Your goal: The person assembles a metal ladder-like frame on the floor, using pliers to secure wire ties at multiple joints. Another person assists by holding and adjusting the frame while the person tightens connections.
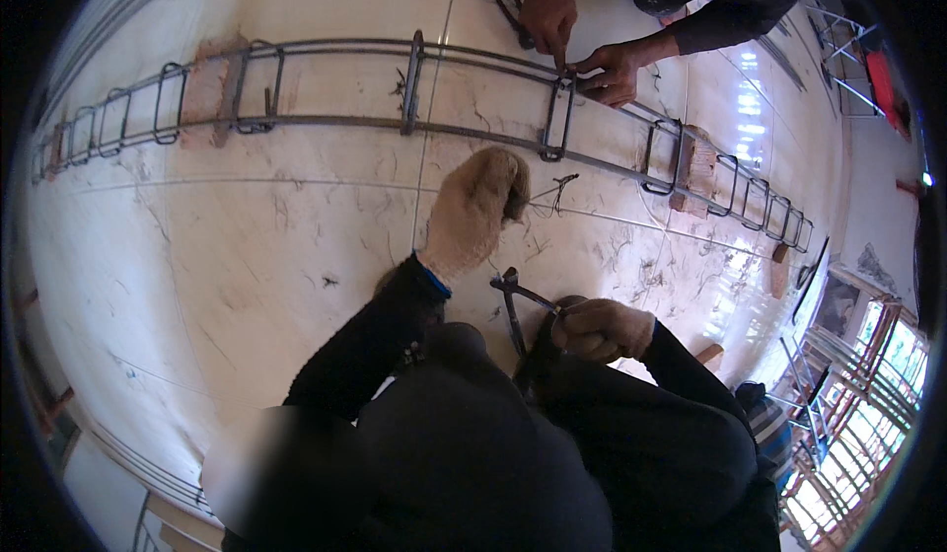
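Note:
A long, narrow rebar cage [473, 136] of thin bars and rectangular stirrups runs left to right across the floor. My left hand [475, 207], in a dirty light glove, is just on the near side of it with fingers curled closed. Whatever those fingers hold is hidden; thin dark wire [560, 195] shows right beside them. Lower right, by my knee, my gloved right hand [604, 330] is closed round one handle of a pair of pincers [510, 283]. Their jaws point up and left, and the handles are spread.
Across the cage, a co-worker's bare hands [612, 71] touch a stirrup [558, 118] at its far bar. Brick blocks [696, 169] prop the cage above the pale tiled floor [296, 256]. Scraps of wire lie scattered. More long bars [118, 19] lie at the far left.

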The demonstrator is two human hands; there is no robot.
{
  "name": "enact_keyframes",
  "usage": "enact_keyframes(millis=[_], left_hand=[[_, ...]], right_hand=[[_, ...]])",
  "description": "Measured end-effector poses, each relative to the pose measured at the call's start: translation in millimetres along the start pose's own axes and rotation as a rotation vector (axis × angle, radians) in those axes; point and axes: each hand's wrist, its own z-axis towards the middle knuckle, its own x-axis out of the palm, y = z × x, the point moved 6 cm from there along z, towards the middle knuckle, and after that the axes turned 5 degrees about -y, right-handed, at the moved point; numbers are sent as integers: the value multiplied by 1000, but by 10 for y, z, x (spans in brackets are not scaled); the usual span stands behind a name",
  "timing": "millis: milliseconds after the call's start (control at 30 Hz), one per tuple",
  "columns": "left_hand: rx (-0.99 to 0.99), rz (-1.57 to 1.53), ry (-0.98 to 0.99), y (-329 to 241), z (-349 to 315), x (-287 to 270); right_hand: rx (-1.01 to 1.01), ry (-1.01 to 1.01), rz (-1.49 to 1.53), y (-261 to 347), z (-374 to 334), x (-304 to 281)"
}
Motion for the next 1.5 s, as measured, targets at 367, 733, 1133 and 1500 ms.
enact_keyframes(millis=[367,733,1133,1500], left_hand=[[-265,-3,-9,336,-215,146],[-114,137,120,462,-375,418],[-276,726,463,891,-364,122],[31,788,347,-22,-287,702]], right_hand=[[-317,-802,-917,666,-115,-385],[-660,-649,191,1083,-426,-132],[-736,-972,345,984,-560,-406],[-652,-795,274,1075,-576,-277]])
